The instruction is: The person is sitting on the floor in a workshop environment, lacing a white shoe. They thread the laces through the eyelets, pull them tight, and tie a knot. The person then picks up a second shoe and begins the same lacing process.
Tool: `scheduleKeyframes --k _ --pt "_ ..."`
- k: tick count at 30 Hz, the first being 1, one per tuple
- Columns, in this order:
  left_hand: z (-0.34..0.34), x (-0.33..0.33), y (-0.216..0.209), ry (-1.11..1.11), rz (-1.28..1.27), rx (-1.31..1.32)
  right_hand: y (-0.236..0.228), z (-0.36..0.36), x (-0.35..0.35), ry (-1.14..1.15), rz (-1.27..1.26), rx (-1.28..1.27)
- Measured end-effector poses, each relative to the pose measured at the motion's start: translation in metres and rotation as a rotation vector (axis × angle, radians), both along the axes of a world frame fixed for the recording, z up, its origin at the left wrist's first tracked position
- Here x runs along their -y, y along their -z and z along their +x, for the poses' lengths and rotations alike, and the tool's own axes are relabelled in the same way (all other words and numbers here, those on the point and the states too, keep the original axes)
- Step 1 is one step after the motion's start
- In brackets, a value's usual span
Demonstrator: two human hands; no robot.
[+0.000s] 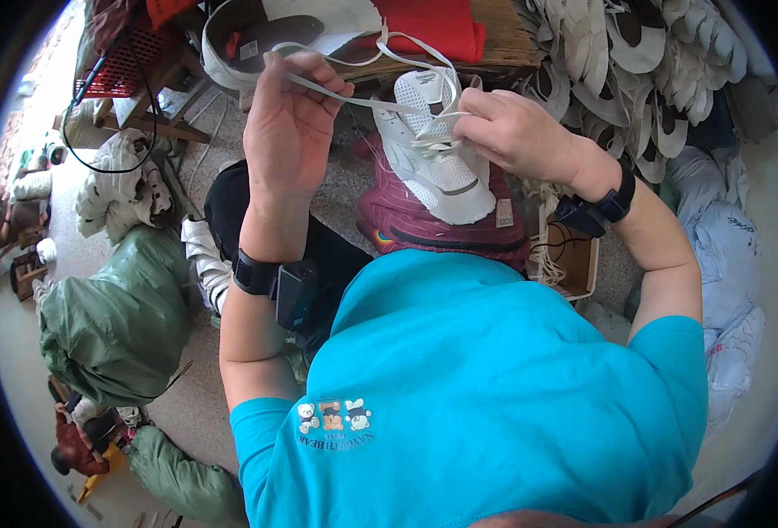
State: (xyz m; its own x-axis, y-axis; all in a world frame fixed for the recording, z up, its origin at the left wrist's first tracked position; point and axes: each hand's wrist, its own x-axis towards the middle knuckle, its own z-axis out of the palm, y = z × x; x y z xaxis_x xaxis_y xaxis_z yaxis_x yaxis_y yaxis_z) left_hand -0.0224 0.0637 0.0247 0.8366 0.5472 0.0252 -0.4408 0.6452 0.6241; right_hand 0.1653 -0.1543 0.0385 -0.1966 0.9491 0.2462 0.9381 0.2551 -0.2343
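Note:
A white perforated shoe upper point(449, 179) lies on a maroon striped cloth point(398, 209) over my lap. A white shoelace point(362, 100) runs through its eyelets. To the left of the upper, my left hand point(290, 123) is raised with the lace held taut in its curled fingers. My right hand point(521, 132) is closed at the upper's right edge, pinching lace beside the eyelets; its fingertips are partly hidden. More lace loops behind, over the table edge. Another white shoe upper point(340, 25) lies just beyond my left hand.
Ahead stands a wooden table point(507, 31) with a red cloth point(446, 31). Many white shoe uppers point(587, 53) hang at the right. A box point(578, 255) with laces sits by my right side. Green sacks point(125, 308) stand at the left, with another person point(81, 449) farther off.

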Motion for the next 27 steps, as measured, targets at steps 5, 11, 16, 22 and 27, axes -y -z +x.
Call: scheduleKeyframes --k 5,11,16,22,27 --pt "0.001 -0.001 0.004 0.072 -0.090 0.077 0.002 0.005 0.001 0.116 -0.143 -0.319" --pt "-0.008 0.005 0.005 -0.012 -0.172 -0.033 0.019 0.001 -0.010 0.324 -0.264 -0.617" --pt "-0.043 -0.046 0.010 0.018 -0.239 -0.014 0.020 -0.017 -0.009 0.502 -0.182 -0.516" --pt "-0.055 -0.059 0.020 -0.079 -0.264 0.000 0.014 0.014 -0.002 0.598 -0.329 -1.195" --pt "-0.098 -0.101 0.011 -0.216 -0.136 -0.035 -0.031 0.116 0.055 0.633 0.190 -1.693"
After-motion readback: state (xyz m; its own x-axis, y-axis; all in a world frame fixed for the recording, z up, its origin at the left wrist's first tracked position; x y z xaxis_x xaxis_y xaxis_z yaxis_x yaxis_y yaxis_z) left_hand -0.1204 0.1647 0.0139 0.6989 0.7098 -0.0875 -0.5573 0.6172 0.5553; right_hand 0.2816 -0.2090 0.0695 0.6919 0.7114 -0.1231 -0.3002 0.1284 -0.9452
